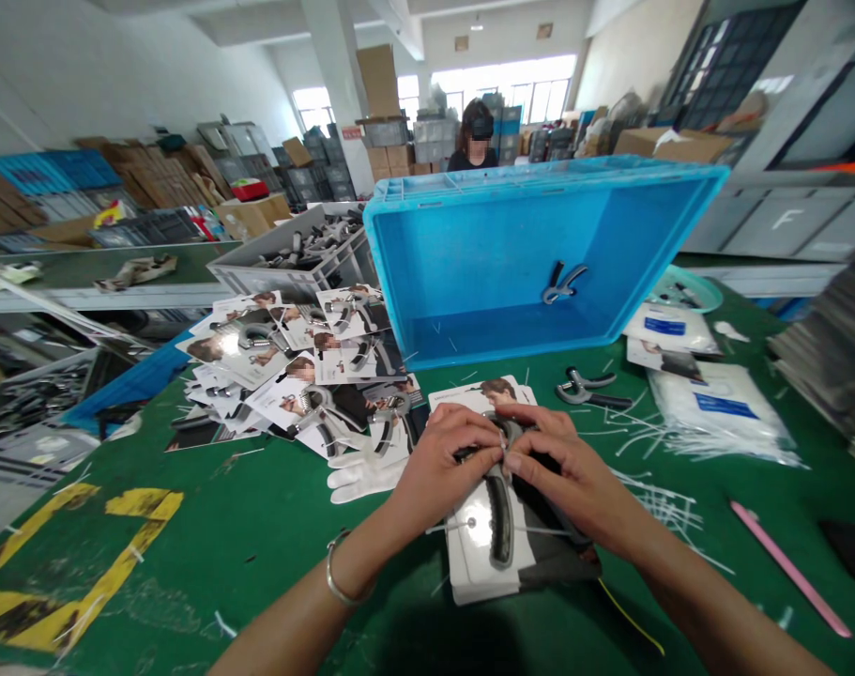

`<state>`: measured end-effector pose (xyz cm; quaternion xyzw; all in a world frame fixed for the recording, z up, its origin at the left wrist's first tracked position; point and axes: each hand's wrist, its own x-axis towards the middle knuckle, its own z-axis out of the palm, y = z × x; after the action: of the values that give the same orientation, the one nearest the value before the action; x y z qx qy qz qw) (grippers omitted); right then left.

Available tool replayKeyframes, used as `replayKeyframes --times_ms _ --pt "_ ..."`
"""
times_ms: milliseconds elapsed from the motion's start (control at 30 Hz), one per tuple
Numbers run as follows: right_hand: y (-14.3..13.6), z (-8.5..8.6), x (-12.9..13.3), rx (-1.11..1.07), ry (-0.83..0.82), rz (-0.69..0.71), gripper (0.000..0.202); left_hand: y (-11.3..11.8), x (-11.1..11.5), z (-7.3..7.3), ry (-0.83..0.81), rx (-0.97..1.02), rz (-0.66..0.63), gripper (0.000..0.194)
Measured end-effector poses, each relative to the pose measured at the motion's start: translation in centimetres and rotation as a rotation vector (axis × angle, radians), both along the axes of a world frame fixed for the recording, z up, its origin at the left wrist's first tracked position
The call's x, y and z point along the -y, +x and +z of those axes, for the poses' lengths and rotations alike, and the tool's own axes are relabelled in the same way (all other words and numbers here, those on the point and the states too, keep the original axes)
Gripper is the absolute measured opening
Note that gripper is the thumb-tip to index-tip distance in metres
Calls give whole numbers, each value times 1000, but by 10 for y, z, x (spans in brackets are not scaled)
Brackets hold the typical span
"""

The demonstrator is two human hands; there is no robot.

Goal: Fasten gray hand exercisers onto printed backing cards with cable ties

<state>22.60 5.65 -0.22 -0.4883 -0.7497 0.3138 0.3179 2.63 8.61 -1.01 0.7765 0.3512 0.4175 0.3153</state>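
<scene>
A grey and black hand grip strengthener lies on a stack of printed cards right in front of me. My left hand is closed at its upper end, thumb and fingers pinched together. From the other side my right hand pinches at the same spot, its fingertips nearly touching the left ones. What small part sits between the fingertips is hidden. A thin white cable tie sticks out sideways across the card. Just beyond my right hand, another hand grip strengthener rests on the green table.
Carded grip strengtheners pile up at left, beside a white glove. A blue crate on its side holds one grip strengthener. Loose cable ties, plastic bags and a pink strip lie right. A person is behind.
</scene>
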Motion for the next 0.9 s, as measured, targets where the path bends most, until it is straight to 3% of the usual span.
replayKeyframes --times_ms 233,733,900 --pt "3 5 0 14 -43 52 24 -2 -1 3 -142 32 50 9" --pt "3 4 0 22 -46 50 23 -1 0 2 -123 34 62 9" --pt "0 4 -2 -6 -25 11 22 -8 -2 2 -2 -27 -101 10"
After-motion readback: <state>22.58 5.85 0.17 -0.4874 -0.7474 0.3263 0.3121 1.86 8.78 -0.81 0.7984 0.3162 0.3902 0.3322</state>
